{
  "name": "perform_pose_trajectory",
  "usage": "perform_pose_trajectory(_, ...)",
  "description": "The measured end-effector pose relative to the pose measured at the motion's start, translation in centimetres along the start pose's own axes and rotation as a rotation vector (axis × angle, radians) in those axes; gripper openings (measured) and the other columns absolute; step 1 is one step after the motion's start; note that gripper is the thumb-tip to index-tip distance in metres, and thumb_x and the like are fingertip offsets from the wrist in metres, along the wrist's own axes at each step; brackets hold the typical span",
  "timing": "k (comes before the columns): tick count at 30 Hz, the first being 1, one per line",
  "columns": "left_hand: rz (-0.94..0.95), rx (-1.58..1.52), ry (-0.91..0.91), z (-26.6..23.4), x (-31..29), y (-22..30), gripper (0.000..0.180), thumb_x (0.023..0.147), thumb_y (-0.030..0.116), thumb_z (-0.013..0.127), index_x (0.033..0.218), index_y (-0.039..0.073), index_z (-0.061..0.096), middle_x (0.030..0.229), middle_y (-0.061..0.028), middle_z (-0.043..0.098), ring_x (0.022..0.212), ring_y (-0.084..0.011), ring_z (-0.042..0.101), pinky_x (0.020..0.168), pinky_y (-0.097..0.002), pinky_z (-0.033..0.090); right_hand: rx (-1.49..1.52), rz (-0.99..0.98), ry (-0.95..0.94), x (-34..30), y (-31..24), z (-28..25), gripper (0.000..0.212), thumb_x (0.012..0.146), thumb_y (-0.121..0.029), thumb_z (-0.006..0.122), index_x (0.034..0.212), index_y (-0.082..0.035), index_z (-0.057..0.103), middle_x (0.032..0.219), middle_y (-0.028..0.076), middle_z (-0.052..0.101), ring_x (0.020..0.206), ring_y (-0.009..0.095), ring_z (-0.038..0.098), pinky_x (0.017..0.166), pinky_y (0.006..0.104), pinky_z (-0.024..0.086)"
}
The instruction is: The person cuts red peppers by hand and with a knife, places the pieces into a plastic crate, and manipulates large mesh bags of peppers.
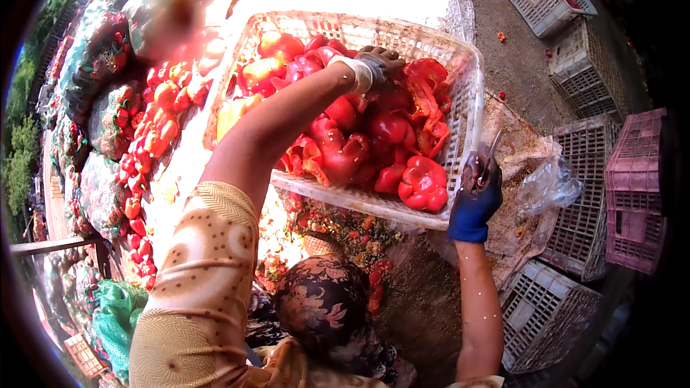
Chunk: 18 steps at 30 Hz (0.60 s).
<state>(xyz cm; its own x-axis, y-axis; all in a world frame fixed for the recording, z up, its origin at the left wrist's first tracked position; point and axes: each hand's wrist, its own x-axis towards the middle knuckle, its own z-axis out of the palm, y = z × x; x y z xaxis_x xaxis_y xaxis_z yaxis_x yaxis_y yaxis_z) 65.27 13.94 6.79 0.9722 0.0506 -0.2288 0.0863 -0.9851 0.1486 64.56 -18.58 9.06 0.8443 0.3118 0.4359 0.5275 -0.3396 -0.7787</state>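
A white plastic crate (374, 208) full of red bell peppers (392, 129) sits in front of me, and several of the peppers look cut open or broken. Reaching across it, my left hand (375, 68), in a pale, stained glove, lies on the peppers near the far wall with its fingers stretched out. No held thing shows there, though its underside is hidden. Beside the crate's right rim, my right hand (477, 197) wears a blue glove with dark, dirty fingers. It is closed round a small knife (495, 144), whose thin blade points up and away; the handle is hidden.
Loose red peppers (154, 129) spread along the left, beside stuffed net sacks (97, 57). Pepper scraps (338, 226) cover the ground below the crate. More crates (543, 309) stand at right, with a clear plastic bag (550, 187) nearby. A green net (118, 316) lies lower left.
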Motion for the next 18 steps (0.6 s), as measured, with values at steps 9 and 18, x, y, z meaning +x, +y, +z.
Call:
perform_pose_trajectory(9,-0.216,0.05,0.106,2.7,-18.4,-7.7,0.085,0.089,0.062,0.045,0.15,0.01,0.019,0.154,-0.0218,0.02,0.143,-0.04,0.016,0.114,-0.0539,0.018,-0.095,-0.071,-0.024,0.4,0.2,0.2,0.045,0.081,0.006,0.062,0.124,-0.007,0.058,0.104,0.011,0.066,0.09,0.023,0.065,0.08,0.0335,0.052)
perform_pose_trajectory(18,-0.013,0.122,0.071,4.3,-21.1,-1.8,0.073,0.091,0.048,0.046,0.147,0.005,0.026,0.154,-0.0223,0.017,0.143,-0.0416,0.013,0.111,-0.0634,0.012,0.211,0.134,-0.055,0.0,1.5,0.2,0.039,0.088,0.008,0.054,0.126,0.001,0.054,0.121,0.008,0.059,0.098,0.014,0.059,0.087,0.0262,0.048)
